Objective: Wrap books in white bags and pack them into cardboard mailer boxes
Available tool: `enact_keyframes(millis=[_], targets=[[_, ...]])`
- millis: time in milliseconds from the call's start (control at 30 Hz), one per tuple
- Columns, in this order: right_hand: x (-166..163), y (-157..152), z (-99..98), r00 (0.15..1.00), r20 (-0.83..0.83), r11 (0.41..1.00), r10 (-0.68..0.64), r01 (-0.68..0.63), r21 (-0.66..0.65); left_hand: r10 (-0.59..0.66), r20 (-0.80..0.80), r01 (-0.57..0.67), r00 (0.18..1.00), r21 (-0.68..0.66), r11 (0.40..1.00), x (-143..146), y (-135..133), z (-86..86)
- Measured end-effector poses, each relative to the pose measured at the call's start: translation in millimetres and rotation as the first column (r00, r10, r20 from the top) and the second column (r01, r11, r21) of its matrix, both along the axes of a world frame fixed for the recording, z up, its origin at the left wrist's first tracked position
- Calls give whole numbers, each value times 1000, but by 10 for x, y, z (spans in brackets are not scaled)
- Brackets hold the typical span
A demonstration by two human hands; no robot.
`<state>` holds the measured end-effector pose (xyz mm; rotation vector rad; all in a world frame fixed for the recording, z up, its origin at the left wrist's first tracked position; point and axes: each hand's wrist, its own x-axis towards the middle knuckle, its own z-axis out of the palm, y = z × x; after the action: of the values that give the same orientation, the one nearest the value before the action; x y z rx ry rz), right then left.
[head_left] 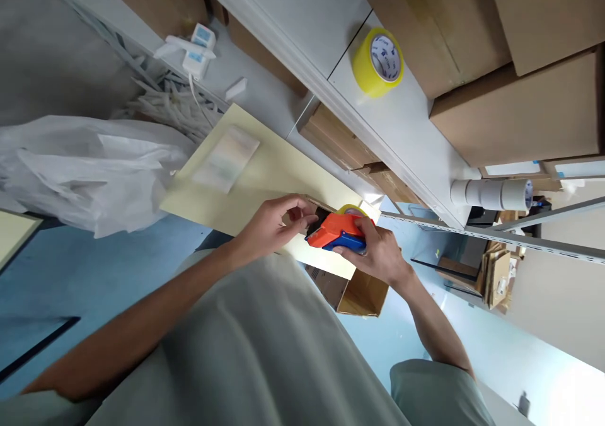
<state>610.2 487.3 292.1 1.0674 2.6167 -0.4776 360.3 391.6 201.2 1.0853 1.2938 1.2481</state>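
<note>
My right hand (380,253) grips an orange-and-blue tape dispenser (336,229) above the pale yellow tabletop (274,180). A roll of yellow tape (352,210) shows at the dispenser's far side. Just left of its front end, my left hand (278,221) has its thumb and fingers bent into a pinch. Against those fingertips is a dark piece with a thin brown edge (321,203), mostly covered by the hand and the dispenser. Whether it is part of a small carton I cannot tell. On the tabletop to the left lies a flat, whitish, shiny packet (227,158).
A grey shelf (331,120) runs above the table's far side, bearing a yellow tape roll (378,62), white rolls (494,194) and cardboard boxes (515,114). A white power strip (198,51) lies beyond. White plastic bags (94,167) bulge at left; an open carton (363,293) stands below the table.
</note>
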Motion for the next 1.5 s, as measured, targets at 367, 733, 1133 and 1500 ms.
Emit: enact_keyframes(millis=[367,733,1133,1500], targets=[[-643,30,229,894,421,901,-155,302,-310,-32,178,97,983,-369,924,-44,-207,-542],[-721,303,445,805,576,848,-143,400,-347,28,276,84,961,-386,918,-113,-202,-996],[-743,339,591,765,610,793,-205,495,-355,24,395,145,918,-392,908,-51,-127,-945],[-629,384,846,682,680,799,-269,553,-238,112,364,76,925,-466,882,-172,-264,-1452]])
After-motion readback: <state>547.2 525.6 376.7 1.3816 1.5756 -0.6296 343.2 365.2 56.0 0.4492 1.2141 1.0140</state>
